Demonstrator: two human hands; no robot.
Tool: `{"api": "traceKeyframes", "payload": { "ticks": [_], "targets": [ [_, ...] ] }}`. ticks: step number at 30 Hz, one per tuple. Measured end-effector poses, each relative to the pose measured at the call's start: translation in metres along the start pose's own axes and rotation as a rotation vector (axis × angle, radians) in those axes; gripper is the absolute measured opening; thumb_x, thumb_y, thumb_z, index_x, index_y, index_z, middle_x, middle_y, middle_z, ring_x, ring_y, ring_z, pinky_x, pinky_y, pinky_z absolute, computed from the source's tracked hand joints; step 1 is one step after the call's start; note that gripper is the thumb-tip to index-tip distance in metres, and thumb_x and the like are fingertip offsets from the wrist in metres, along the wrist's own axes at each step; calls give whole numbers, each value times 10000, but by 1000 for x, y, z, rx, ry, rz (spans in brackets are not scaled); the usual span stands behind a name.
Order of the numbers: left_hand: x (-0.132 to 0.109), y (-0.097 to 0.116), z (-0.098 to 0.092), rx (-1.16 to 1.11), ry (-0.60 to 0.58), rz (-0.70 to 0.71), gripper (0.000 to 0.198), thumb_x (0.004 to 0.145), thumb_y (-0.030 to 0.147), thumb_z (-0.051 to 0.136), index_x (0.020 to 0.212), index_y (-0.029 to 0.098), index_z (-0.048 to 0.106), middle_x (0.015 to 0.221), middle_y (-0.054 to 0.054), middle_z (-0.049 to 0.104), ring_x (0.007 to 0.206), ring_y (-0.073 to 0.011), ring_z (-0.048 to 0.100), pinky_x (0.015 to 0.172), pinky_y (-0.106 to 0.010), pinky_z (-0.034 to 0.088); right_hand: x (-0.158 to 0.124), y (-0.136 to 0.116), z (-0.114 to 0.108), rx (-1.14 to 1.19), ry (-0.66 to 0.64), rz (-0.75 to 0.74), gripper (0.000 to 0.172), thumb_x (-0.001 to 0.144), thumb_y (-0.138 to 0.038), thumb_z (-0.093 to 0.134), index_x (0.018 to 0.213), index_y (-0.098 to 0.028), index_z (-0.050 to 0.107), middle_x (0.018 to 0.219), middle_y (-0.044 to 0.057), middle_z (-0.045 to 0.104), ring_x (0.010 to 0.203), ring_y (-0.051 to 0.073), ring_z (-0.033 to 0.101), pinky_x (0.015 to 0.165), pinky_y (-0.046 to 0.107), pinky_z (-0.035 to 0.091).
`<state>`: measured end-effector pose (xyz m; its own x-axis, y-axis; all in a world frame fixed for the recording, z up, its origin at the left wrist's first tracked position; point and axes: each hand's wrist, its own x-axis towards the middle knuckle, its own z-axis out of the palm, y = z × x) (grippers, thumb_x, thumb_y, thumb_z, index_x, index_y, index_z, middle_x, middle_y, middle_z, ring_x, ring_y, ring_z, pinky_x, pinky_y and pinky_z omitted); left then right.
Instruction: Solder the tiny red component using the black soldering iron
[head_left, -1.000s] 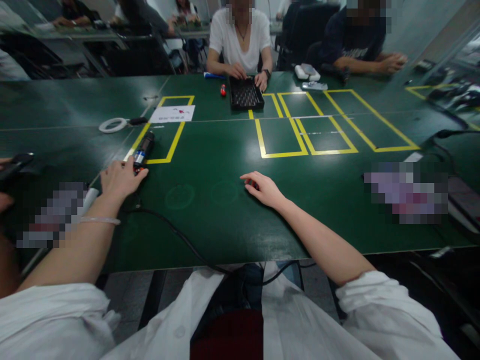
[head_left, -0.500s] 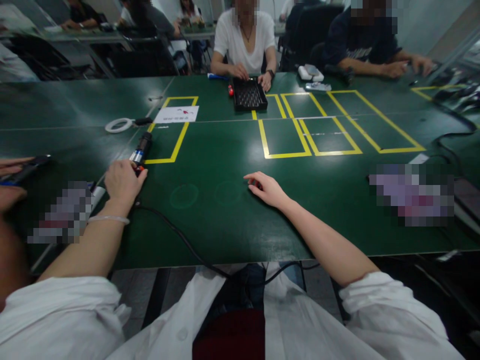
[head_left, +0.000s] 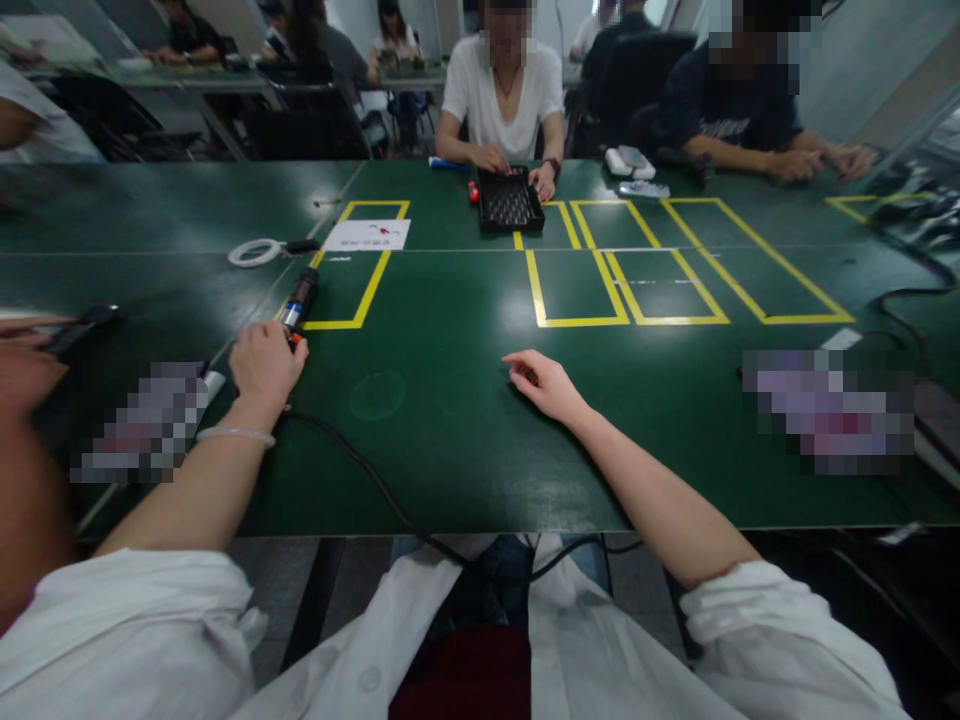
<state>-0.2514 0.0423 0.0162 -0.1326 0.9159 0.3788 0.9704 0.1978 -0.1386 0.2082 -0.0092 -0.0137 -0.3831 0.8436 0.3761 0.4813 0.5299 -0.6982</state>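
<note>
- Left hand [head_left: 266, 365] on the worktop [head_left: 450, 450], fingers curled shut around the near, red-tipped end of the screwdriver [head_left: 301, 297].
- Screwdriver flat on the worktop, pointing away, along the left side of a box marked in yellow tape [head_left: 339, 324].
- Black cable [head_left: 375, 485] from under the left hand, across the worktop and over its near edge.
- Right hand [head_left: 547, 385] palm down, well apart from the left, fingers bent and narrow over a small red piece [head_left: 529, 375]; cannot tell whether pinched or merely touched.
- Farther off: white ring [head_left: 255, 252], paper sheet [head_left: 369, 234], black tray [head_left: 510, 203] beside a co-worker's hand [head_left: 541, 180].
</note>
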Motion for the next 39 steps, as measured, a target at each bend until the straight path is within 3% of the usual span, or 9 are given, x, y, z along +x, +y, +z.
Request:
{"api": "traceKeyframes", "payload": {
  "ticks": [11, 25, 29, 34, 39],
  "targets": [
    [-3, 3, -5, 118, -26, 18, 419, 974, 414, 410, 1205, 78, 508, 1192, -177, 549, 1070, -288, 479, 710, -304, 335, 0, -1, 0, 17, 4, 18, 215, 937, -220, 522, 1104, -188, 653, 897, 45, 632, 734, 147, 577, 708, 285, 471],
    [-2, 3, -8, 47, -30, -24, 402, 965, 431, 444, 1152, 83, 523, 1141, -160, 571, 990, -279, 492, 686, -304, 279, 1, 0, 0, 17, 0, 24, 166, 932, -223, 543, 1026, -191, 676, 853, 29, 611, 692, 135, 548, 687, 274, 447],
    [-2, 3, -6, 18, -41, -35, 424, 972, 417, 416, 1159, 56, 535, 1111, -167, 597, 969, -278, 508, 767, -326, 314, 0, 1, 1, 12, -4, 29, 161, 928, -217, 548, 1018, -189, 678, 843, 27, 608, 692, 135, 545, 678, 272, 440],
    [-1, 0, -5, -8, 69, 67, 419, 980, 338, 385, 1249, 48, 523, 1412, -181, 499, 1149, -300, 482, 975, -379, 284, 0, 1, 2, 14, -11, 30, 163, 924, -211, 549, 1015, -182, 682, 847, 28, 611, 695, 135, 547, 681, 274, 441],
    [3, 11, -12, -140, 81, 120, 389, 972, 328, 402, 1216, 71, 561, 1449, -186, 489, 1242, -316, 459, 1036, -403, 267, 0, -1, 1, 13, -17, 33, 162, 918, -202, 551, 1010, -185, 683, 863, 33, 624, 703, 138, 556, 689, 276, 445]
  ]
}}
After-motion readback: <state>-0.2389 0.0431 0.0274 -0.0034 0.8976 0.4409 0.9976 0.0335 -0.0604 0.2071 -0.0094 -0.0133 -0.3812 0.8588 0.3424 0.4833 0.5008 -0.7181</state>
